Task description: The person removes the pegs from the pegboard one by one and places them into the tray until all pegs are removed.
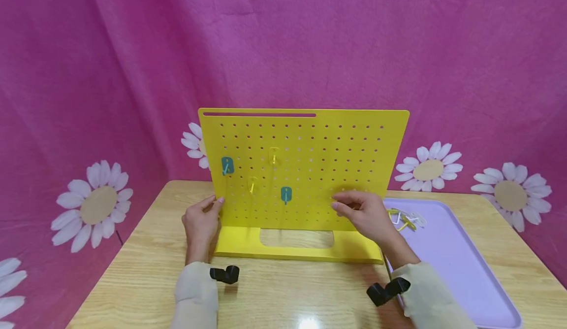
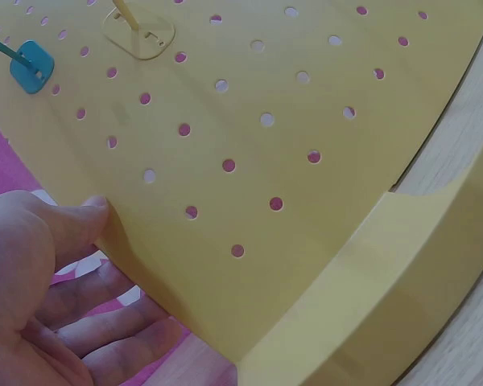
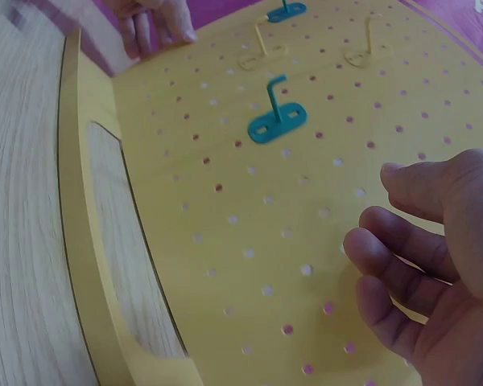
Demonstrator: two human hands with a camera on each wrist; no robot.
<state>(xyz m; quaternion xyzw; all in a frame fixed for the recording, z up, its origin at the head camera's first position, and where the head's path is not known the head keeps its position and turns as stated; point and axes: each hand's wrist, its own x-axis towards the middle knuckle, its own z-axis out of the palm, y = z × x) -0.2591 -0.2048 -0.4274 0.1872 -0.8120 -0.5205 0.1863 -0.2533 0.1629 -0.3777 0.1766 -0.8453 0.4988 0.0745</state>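
Observation:
A yellow pegboard (image 1: 350, 147) stands upright on its base. At its lower left edge my left hand (image 1: 201, 220) pinches the board, thumb on the front and fingers (image 2: 105, 314) around the side, partly behind it. My right hand (image 1: 365, 215) hovers before the lower right of the board, fingers loosely bent and nothing between them. Two teal hooks (image 1: 286, 195) and two yellow hooks (image 1: 252, 185) are fixed in the holes; the right wrist view shows the lower teal hook (image 3: 278, 122) most closely.
To the right lies a lilac tray (image 1: 460, 270), with several loose yellow and white hooks (image 1: 405, 219) at its far left corner, partly behind my right hand. The wooden table (image 1: 266, 289) bears everything. A pink curtain (image 1: 310, 43) with daisies hangs behind.

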